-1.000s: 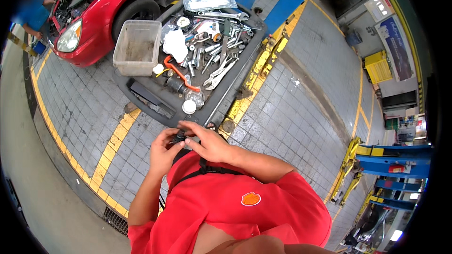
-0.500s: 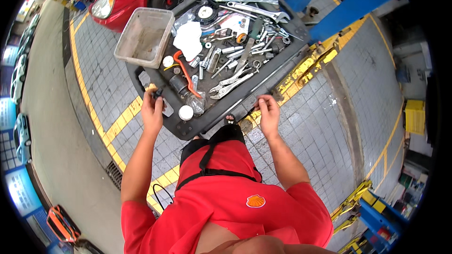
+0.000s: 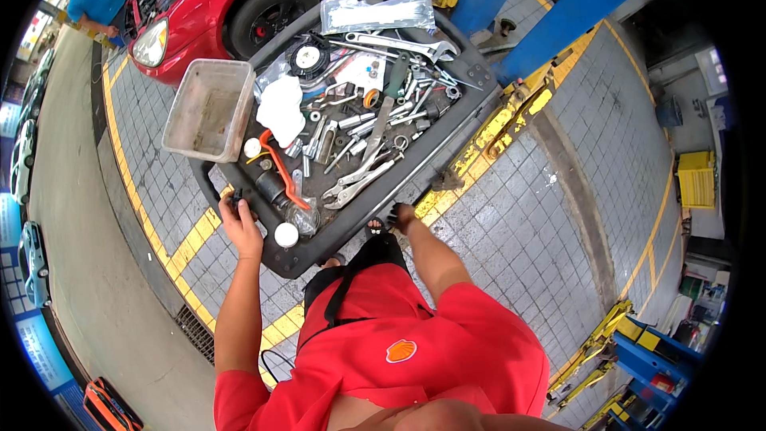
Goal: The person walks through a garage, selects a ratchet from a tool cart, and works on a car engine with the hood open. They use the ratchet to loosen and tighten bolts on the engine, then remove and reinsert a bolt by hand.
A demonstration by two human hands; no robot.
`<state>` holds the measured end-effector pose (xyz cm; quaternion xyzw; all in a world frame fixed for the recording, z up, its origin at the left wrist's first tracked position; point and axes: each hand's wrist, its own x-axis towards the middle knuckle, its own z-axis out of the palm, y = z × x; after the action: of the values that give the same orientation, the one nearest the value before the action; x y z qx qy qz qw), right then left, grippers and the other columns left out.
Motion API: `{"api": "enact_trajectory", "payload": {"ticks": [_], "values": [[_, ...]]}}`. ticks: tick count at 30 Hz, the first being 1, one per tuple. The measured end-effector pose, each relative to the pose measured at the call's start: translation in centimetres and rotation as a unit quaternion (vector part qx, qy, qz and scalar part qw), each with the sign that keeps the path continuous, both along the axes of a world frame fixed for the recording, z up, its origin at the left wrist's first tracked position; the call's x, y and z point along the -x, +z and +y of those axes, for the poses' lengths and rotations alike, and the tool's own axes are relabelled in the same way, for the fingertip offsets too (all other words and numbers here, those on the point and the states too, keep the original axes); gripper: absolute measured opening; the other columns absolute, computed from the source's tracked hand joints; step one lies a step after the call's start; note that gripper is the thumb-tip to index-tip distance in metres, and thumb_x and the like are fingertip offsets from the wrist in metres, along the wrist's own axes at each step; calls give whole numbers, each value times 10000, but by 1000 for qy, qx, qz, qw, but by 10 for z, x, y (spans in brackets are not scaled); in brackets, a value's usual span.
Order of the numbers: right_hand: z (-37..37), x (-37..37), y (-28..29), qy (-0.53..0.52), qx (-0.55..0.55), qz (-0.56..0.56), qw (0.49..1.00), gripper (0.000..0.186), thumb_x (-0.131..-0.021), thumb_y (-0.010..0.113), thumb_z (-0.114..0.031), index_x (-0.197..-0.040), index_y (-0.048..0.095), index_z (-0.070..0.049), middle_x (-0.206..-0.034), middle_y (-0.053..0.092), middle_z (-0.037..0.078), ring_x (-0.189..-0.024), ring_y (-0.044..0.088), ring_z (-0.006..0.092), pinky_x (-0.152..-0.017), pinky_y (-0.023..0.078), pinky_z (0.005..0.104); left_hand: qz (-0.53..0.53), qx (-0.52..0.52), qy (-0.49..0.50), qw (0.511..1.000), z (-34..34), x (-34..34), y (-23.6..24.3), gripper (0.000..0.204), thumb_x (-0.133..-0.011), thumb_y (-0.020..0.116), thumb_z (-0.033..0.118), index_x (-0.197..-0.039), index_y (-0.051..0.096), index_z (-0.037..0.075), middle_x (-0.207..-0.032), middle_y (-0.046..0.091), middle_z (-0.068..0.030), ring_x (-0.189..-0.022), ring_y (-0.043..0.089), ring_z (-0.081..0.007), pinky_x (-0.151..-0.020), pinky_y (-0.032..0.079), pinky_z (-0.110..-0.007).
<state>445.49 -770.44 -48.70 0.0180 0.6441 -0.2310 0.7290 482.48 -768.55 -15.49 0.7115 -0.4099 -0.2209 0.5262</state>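
Observation:
My left hand [image 3: 242,227] is at the handle corner of a black tool cart [image 3: 281,258], fingers closed round a small black part [image 3: 250,196] whose kind I cannot make out. My right hand [image 3: 406,216] is low beside the cart's near edge, in shadow, with its fingers mostly hidden. On the cart top lie locking pliers [image 3: 361,183], an orange bent-handled tool [image 3: 281,166], a large wrench [image 3: 407,45], a white cloth [image 3: 281,108] and several sockets. Close to my left hand stand a white round cap [image 3: 286,234] and a black cylinder [image 3: 272,188].
A clear plastic bin [image 3: 209,112] sits on the cart's left side. Beyond is a red car [image 3: 195,12] with a person in blue [image 3: 100,1] beside its raised hood. A blue lift post [image 3: 574,16] and yellow lift arm [image 3: 495,144] flank the cart's right.
My right hand has moved down and inward to the cart's near edge. My left hand still holds the black part by the handle. The whole view has shifted slightly.

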Motion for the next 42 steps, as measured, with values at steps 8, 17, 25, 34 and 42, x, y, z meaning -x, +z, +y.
{"api": "enact_trajectory", "payload": {"ticks": [8, 17, 25, 34, 42], "values": [[-10, -73, 47, -29, 152, -241, 958, 351, -988, 484, -283, -1254, 558, -66, -1168, 622, 121, -1085, 606, 290, -883, 539, 462, -50, -64, 34, 996, 9, -7, -3, 262, -1003, 525, 116, -1245, 501, 17, -905, 564, -33, -659, 496, -72, -559, 434, -236], [8, -71, 37, 3, 297, -275, 914, 366, -981, 494, -279, -1287, 552, -88, -1203, 619, 115, -1128, 589, 277, -945, 508, 469, -100, -61, 37, 992, 9, -5, 13, 290, -947, 594, 136, -1206, 552, 11, -827, 601, -96, -705, 552, -169, -664, 473, -320], [77, -9, 2, 7, 67, -31, 997, 344, -1004, 490, -251, -1321, 528, -123, -1289, 574, 96, -1166, 556, 265, -1011, 471, 461, -84, -24, 25, 996, 11, -12, 22, 296, -930, 611, 149, -1198, 568, 32, -763, 605, -125, -643, 568, -222, -626, 473, -358], [204, 28, 49, 56, 71, 182, 979, 759, -848, 732, -303, -1486, 379, -94, -1193, 636, 90, -1033, 618, 255, -875, 507, 397, 83, 101, -23, 991, 6, -22, -11, 266, -975, 569, 131, -1204, 551, -3, -878, 581, -50, -639, 500, -83, -566, 433, -250], [342, 12, -21, 158, 93, 359, 915, 830, -861, 752, -334, -1490, 322, -5, -1060, 688, 120, -837, 671, 211, -640, 534, 335, 101, 90, -80, 988, -1, -16, -10, 256, -987, 567, 136, -1186, 523, -19, -894, 626, -51, -676, 546, -72, -576, 450, -226]]}}
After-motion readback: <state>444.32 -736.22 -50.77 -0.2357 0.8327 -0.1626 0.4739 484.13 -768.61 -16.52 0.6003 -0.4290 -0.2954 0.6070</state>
